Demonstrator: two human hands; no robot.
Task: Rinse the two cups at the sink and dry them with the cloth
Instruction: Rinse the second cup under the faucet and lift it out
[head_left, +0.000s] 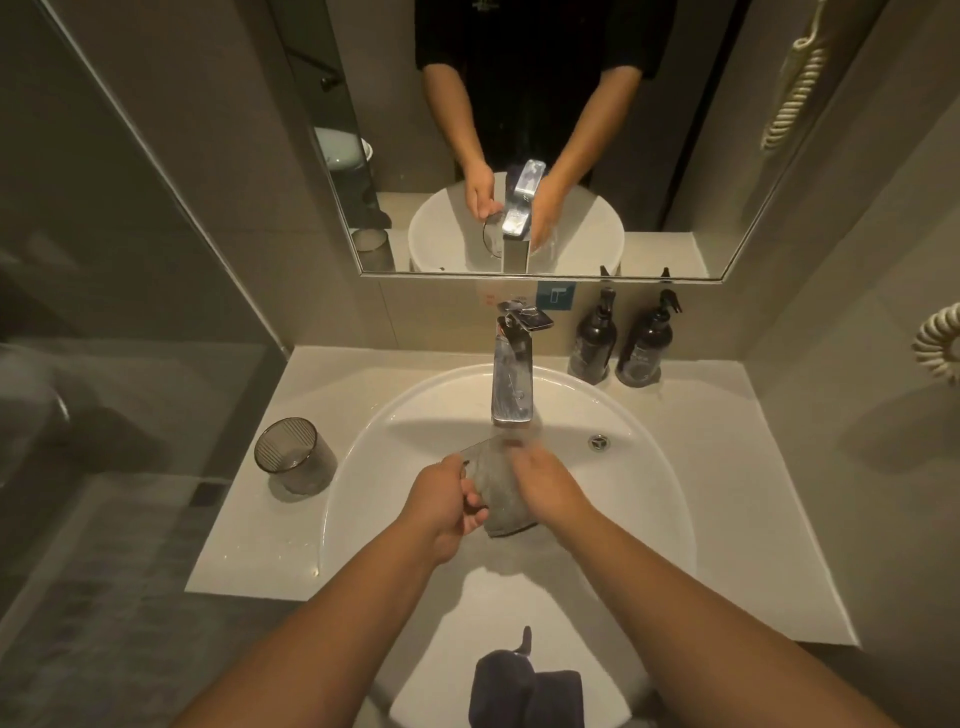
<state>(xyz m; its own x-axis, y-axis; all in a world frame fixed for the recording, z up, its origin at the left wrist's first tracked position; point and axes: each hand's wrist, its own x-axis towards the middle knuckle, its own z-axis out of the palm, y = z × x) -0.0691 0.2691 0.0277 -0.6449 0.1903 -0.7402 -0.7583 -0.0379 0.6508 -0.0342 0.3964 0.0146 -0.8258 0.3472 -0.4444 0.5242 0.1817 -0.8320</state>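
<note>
At the counter's (727, 467) back right corner you have 2 dark pump bottles (618, 343) side by side; above it hangs the mirror (234, 130), with a coiled cord (792, 88) on the right wall.

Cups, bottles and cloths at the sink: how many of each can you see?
Cups: 2, one on the counter and one held under the tap
Bottles: 2, dark pump bottles by the wall
Cloths: 1, dark cloth on the sink's front edge
Total: 5
</note>
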